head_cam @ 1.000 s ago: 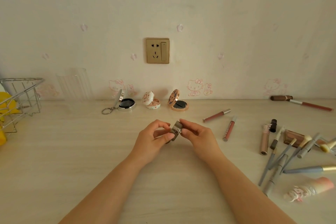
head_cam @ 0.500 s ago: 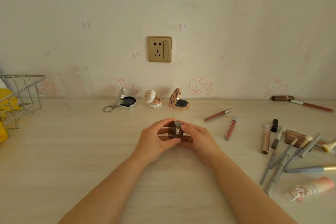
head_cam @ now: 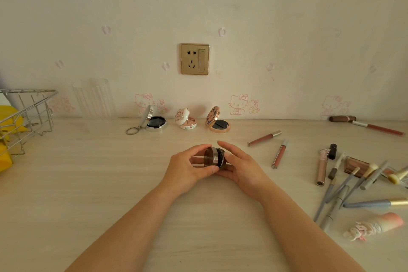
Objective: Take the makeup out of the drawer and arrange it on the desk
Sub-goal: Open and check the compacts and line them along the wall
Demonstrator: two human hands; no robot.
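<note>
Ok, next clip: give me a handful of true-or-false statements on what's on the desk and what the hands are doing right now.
1. Both hands hold one small round compact above the desk. True: the left hand grips it from the left, and the right hand holds it from the right.
2. Three open compacts stand along the wall. True: silver, white floral, rose-gold.
3. The brushes lie left of the hands. False: the brushes lie at the right.
4. The clear glass lies on its side. False: it stands upright.
5. The wire basket stands at the right edge. False: at the left.
</note>
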